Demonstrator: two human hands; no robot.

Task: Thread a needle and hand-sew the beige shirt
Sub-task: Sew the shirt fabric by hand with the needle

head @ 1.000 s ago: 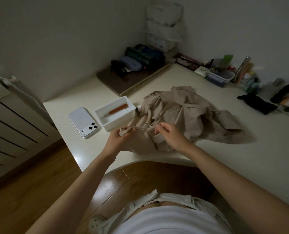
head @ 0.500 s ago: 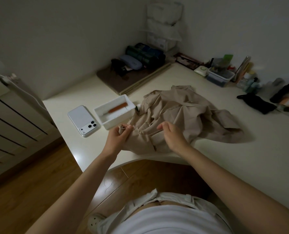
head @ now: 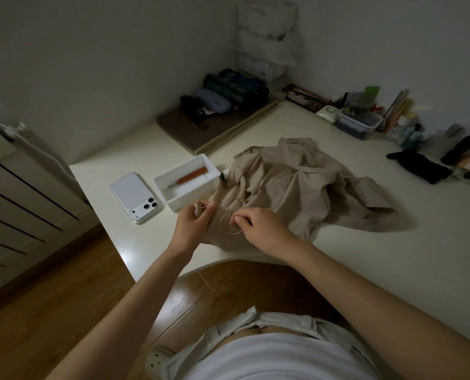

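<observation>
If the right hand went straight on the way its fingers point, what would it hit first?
Probably the left hand, gripping a fold of the beige shirt just ahead of the right hand; only a loose thread loop lies between them. Depth is unclear from one view.

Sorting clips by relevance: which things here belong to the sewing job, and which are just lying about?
In the job: beige shirt, gripped by the left hand; thread, pinched by the right hand.
Lying about: phone; white tray holding an orange-handled tool; clear container; black cloth.
</observation>
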